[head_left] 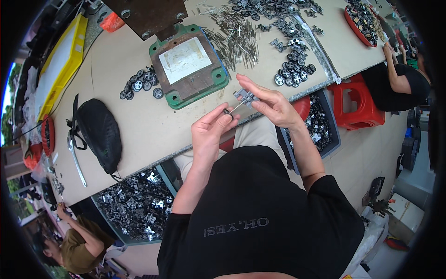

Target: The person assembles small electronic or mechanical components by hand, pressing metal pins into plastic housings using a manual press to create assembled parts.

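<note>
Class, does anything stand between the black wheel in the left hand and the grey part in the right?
No visible obstruction: only a thin metal rod spans the gap between the black wheel in the left hand and the grey part in the right hand.

Treating the view as a clock face, a smooth beige table [146,132] with a speckled edge spans its upper side. At eleven o'clock sits a green metal machine base [197,96] topped by a brown plate and white sheet. Thin silvery metal pins [237,44] lie heaped at twelve. Small grey-and-black plastic parts [284,25] spread at one; nearer, toward two, cluster round black wheels with silver hubs [291,74]. Matching wheels [139,85] gather at ten. At nine rests a black mesh pouch [99,135], a silver metal wrench [75,160] beside it.
</note>
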A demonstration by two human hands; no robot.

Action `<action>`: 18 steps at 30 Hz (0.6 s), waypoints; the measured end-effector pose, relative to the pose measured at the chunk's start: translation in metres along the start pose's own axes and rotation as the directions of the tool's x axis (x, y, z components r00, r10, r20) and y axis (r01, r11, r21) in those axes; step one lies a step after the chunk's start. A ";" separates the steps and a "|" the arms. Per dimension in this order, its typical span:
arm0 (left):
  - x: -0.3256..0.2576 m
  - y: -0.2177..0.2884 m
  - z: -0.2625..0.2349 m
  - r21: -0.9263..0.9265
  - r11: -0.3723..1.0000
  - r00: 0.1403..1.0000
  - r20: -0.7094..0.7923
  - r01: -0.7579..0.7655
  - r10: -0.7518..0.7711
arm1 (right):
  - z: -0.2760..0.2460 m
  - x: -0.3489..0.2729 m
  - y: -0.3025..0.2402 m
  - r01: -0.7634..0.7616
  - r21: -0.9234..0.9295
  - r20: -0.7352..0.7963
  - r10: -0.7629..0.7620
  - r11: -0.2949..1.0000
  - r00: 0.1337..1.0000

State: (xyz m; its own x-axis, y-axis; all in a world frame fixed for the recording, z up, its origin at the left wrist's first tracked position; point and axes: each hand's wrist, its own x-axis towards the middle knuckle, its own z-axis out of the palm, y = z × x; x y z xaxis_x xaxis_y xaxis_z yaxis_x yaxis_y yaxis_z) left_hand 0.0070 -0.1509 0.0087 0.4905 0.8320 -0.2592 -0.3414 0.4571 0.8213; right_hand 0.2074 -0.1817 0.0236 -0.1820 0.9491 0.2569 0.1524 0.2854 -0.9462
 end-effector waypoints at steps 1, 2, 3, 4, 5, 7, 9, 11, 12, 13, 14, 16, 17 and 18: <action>0.000 -0.001 0.002 0.003 1.000 1.000 0.003 0.002 -0.002 | 0.004 0.000 -0.001 0.000 0.000 -0.005 0.000 1.000 1.000; 0.000 -0.002 0.003 -0.010 1.000 1.000 -0.006 -0.009 0.009 | 0.011 0.001 -0.001 -0.055 0.181 -0.109 0.076 0.982 0.991; 0.000 -0.002 0.004 -0.023 1.000 1.000 -0.016 -0.020 0.019 | 0.015 0.000 -0.002 -0.088 0.360 -0.195 0.167 0.929 0.966; 0.000 -0.002 0.004 -0.022 1.000 1.000 -0.014 -0.018 0.018 | 0.014 0.000 0.000 -0.087 0.360 -0.198 0.168 0.929 0.966; 0.000 -0.002 0.004 -0.034 0.999 1.000 -0.012 -0.010 0.009 | 0.013 -0.001 0.004 -0.158 0.369 -0.203 0.245 0.916 0.948; 0.000 -0.003 0.003 -0.046 0.999 1.000 -0.010 -0.001 0.001 | 0.014 -0.001 0.005 -0.228 0.378 -0.206 0.321 0.897 0.924; 0.002 -0.004 0.001 -0.057 0.998 1.000 -0.008 -0.014 0.014 | 0.021 -0.001 0.003 -0.254 0.261 -0.298 0.328 0.931 0.897; 0.002 -0.007 0.000 0.017 0.997 0.996 -0.036 -0.080 0.081 | 0.028 -0.001 -0.003 -0.261 0.222 -0.333 0.324 0.940 0.885; 0.002 -0.008 0.000 0.092 0.985 0.987 -0.058 -0.144 0.150 | 0.029 0.000 -0.005 -0.268 0.183 -0.367 0.319 0.946 0.874; 0.001 -0.008 0.001 0.091 0.985 0.987 -0.059 -0.144 0.150 | 0.030 -0.001 -0.004 -0.269 0.182 -0.366 0.319 0.946 0.874; 0.000 -0.007 0.002 0.113 0.979 0.982 -0.068 -0.169 0.177 | 0.030 -0.002 -0.002 -0.279 0.248 -0.352 0.355 0.928 0.866; 0.000 -0.005 0.003 0.135 0.972 0.976 -0.076 -0.192 0.203 | 0.031 -0.002 -0.002 -0.288 0.314 -0.336 0.390 0.905 0.857; 0.000 -0.003 0.002 0.008 0.994 0.991 -0.078 -0.106 0.106 | 0.032 -0.002 -0.002 -0.249 0.208 -0.383 0.313 0.946 0.869; 0.001 -0.002 0.002 -0.118 0.993 0.998 -0.069 -0.018 0.010 | 0.034 -0.002 -0.003 -0.209 0.097 -0.419 0.231 0.973 0.878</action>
State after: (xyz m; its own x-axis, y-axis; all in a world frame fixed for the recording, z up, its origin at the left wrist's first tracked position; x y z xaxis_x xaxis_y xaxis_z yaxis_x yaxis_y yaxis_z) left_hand 0.0097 -0.1522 0.0079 0.4305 0.8563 -0.2853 -0.4428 0.4759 0.7599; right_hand 0.1747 -0.1887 0.0191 0.2820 0.9552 0.0897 0.0921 0.0661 -0.9936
